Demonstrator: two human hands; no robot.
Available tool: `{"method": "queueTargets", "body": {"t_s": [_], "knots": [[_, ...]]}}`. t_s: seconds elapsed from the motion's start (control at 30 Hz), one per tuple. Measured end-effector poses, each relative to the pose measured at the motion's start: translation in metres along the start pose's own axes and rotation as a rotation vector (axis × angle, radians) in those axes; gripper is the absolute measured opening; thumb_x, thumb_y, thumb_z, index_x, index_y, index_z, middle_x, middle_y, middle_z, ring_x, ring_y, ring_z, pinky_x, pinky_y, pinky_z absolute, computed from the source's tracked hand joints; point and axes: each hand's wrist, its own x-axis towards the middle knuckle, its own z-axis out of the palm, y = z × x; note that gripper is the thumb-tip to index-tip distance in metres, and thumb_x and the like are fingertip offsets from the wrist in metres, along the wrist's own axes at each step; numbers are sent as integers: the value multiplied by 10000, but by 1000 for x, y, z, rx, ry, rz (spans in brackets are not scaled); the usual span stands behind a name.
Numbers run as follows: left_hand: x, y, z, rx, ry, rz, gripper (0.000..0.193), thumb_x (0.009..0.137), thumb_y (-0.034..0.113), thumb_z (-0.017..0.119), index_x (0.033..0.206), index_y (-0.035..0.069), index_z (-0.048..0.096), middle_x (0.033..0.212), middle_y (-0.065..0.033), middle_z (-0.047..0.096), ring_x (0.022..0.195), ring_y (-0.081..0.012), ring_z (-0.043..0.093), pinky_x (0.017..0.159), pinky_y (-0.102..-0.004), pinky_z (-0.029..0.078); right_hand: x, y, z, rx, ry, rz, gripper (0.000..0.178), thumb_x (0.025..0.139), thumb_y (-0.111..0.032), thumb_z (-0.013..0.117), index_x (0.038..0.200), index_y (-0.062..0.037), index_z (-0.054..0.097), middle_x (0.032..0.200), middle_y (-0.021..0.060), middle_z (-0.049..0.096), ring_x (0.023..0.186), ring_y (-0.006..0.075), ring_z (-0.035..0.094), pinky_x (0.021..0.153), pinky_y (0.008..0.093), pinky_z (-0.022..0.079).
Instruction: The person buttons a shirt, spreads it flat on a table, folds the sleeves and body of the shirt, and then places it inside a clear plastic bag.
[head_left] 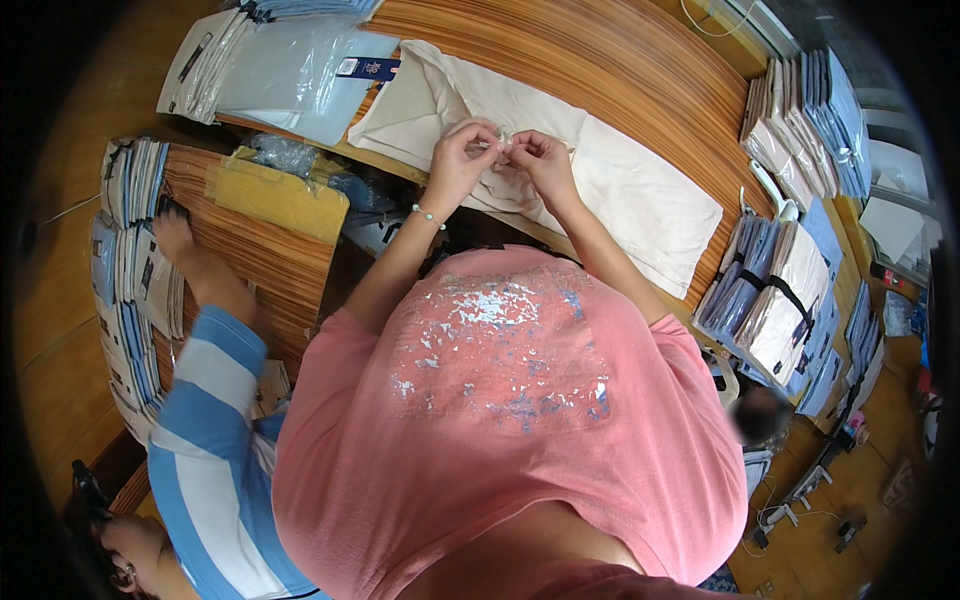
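My left hand (466, 158) and my right hand (541, 164) meet over a cream piece of cloth (640, 190) on the wood-grain table. The fingers of both are pinched around a small whitish, translucent piece (504, 140) between them; its kind is too small to make out. The cloth lies long and folded, running from upper left to lower right. Under my hands it is bunched, and its left end (400, 110) is opened into loose layers. A dark blue tag (369, 68) lies beside that end, on the edge of a clear plastic sheet (300, 85).
Bagged, folded garments (205, 65) sit at the upper left, more stacks (805, 120) at the right. Banded bundles (770, 290) lie near the table's right end. At the left, a person in a blue-and-white striped sleeve (215, 390) reaches toward piles (135, 260) beside a yellow cardboard box (280, 195).
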Motion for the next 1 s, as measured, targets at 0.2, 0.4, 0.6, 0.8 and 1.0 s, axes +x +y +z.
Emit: {"method": "queueTargets", "body": {"t_s": [0.2,0.4,0.6,0.8,1.0], "knots": [[0,-6,-1,-324,-140,-246,97,824,61,636,891,-8,628,825,-17,620,751,-74,562,697,-222,466,0,-6,-2,-3,-37,23,86,833,-27,602,895,33,604,775,32,624,702,73,586,650,201,485],[15,5,-21,-84,-400,-256,203,841,83,620,1026,0,634,869,-45,659,795,-74,588,722,-223,472,-5,-19,-3,-23,-115,33,99,839,-45,612,902,30,604,816,49,634,716,80,589,654,207,488],[14,2,-25,-74,-319,-241,182,837,84,623,996,-3,633,875,-51,659,798,-89,599,724,-222,474,-6,-16,7,-150,-71,-83,122,845,-91,625,876,25,613,747,32,632,681,71,575,623,203,464],[11,1,-22,-100,-276,-253,171,834,89,629,972,-13,629,857,-49,651,776,-85,590,715,-216,473,-8,-14,10,-309,-32,-220,146,843,-121,630,866,22,607,696,32,616,635,68,540,575,216,436],[6,-5,-15,-99,-266,-272,166,846,93,625,977,-7,613,861,-22,636,771,-72,569,710,-199,458,-6,-14,7,-438,-48,-260,154,856,-130,615,854,22,591,671,30,587,615,70,519,559,225,426]]}}
